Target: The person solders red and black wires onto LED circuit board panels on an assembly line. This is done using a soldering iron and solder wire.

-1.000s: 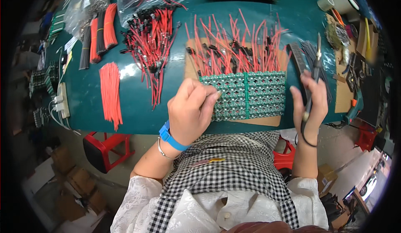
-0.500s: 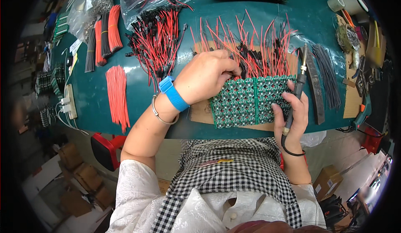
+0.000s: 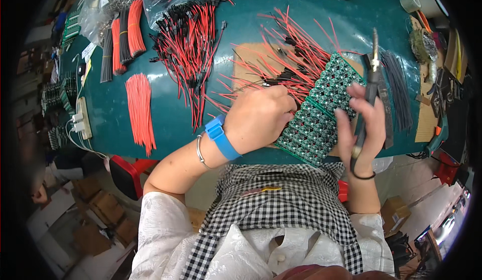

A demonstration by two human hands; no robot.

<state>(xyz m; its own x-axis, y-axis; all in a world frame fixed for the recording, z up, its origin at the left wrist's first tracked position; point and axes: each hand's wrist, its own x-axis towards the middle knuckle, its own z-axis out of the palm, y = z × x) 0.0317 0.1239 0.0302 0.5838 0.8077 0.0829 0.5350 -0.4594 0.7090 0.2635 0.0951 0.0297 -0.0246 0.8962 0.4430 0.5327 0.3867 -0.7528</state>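
gripping a slim pair of pliers against its palm, the right hand steadies the green panel of small circuit boards at the table's near edge with its fingertips; the left hand, curled shut, seems to pinch the red and black leads soldered to it. likely mid-trimming; next needs a lead singled out. the left fingertips are hidden, and the plier tips blur.

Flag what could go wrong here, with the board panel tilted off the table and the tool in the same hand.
1. The right hand grips both the long tool and the green board panel; the panel, tilted up off the table, may slip.
2. The left hand works among the red and black leads soldered to the panel; they may snag or bend.
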